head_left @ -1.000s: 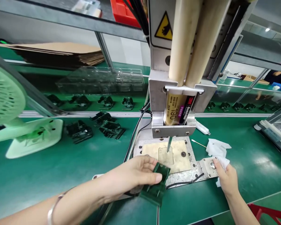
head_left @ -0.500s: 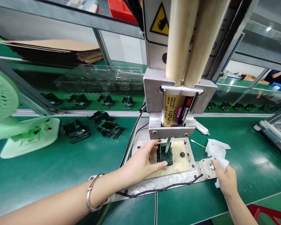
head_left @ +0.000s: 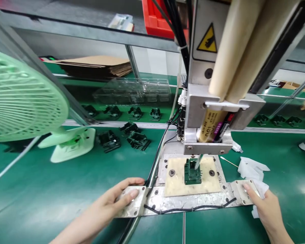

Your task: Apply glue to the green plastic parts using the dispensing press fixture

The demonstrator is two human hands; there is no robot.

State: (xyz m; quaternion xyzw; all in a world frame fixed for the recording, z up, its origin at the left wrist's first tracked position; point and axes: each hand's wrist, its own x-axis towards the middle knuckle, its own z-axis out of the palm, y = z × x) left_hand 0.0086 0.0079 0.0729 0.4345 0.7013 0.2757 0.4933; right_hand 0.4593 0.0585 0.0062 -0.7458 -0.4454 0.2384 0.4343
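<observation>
My left hand (head_left: 117, 200) rests on the left metal button block (head_left: 133, 203), thumb on top and fingers stretched along its far side. My right hand (head_left: 265, 206) is closed round the end of the right metal button block (head_left: 244, 192), thumb on its button, with white tissue (head_left: 262, 188) by the fingers. Between the hands, a dark green plastic part (head_left: 192, 174) sits on the cream plate (head_left: 174, 188), touched by neither hand. A clear nozzle (head_left: 198, 162) slants down to it from the glue cartridge (head_left: 210, 127) in the dispenser's metal holder (head_left: 208, 148).
Loose dark plastic parts (head_left: 138, 140) lie left of the dispenser, beside a green fan (head_left: 22, 98). A cotton swab (head_left: 228, 161) and crumpled tissue (head_left: 252, 167) lie to the right. Several parts line the back ledge near clear trays (head_left: 142, 91). Cables run along the plate's left side.
My left hand has let go of the dark green part and moved left onto the left button block. My right hand stays at its block. The camera view has swung left.
</observation>
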